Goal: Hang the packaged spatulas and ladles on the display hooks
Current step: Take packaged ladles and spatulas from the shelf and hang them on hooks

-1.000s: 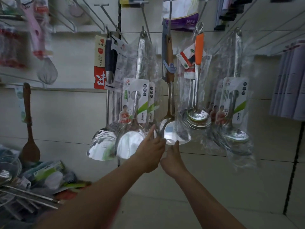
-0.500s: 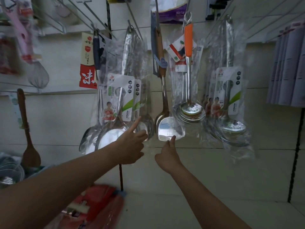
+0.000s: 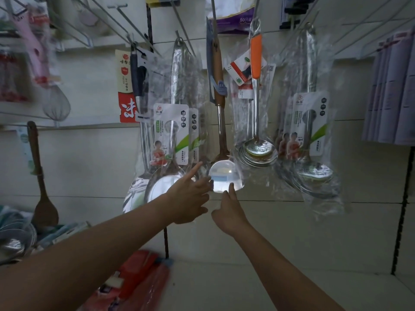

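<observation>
Packaged utensils hang from wire hooks point(image 3: 184, 41) on the wall. A wood-handled spatula point(image 3: 221, 131) hangs in the middle, its shiny blade point(image 3: 225, 178) wrapped in clear plastic. My right hand point(image 3: 229, 212) is just below the blade, one fingertip touching its lower edge, holding nothing. My left hand point(image 3: 190, 198) is left of the blade with the index finger stretched toward a carded steel spatula point(image 3: 171, 135); it holds nothing. An orange-handled ladle point(image 3: 256, 97) and bagged steel ladles point(image 3: 312, 140) hang to the right. A dark-handled spatula point(image 3: 140, 90) hangs at the left.
A wooden spoon point(image 3: 41, 180) and a wire skimmer point(image 3: 56, 106) hang at far left. Loose packaged items and metal bowls point(image 3: 15, 239) lie on the shelf at lower left, a red package point(image 3: 139, 277) below my left arm. Stacked pale packages point(image 3: 393, 90) hang at right.
Both hands have come off the spatula blade's wrapping and dropped slightly, the fingers straightening. The view has shifted up and right.
</observation>
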